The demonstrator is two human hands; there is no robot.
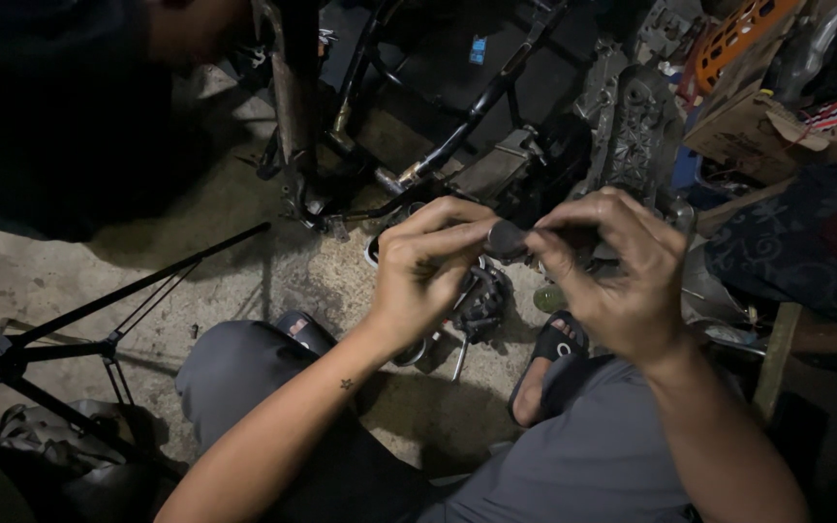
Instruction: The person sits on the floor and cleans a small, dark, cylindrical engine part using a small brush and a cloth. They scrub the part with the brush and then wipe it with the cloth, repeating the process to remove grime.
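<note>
Small round dark part: pinched between your 2 hands, left hand and right hand, fingertips closed on it; keep grip steady above the floor.

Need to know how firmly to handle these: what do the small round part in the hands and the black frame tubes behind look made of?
The small round part, pinched between the left hand and the right hand, looks like dull grey metal or hard rubber; the dim light leaves it open. The frame tubes look like black-painted steel, glossy with highlights along their edges.
</note>
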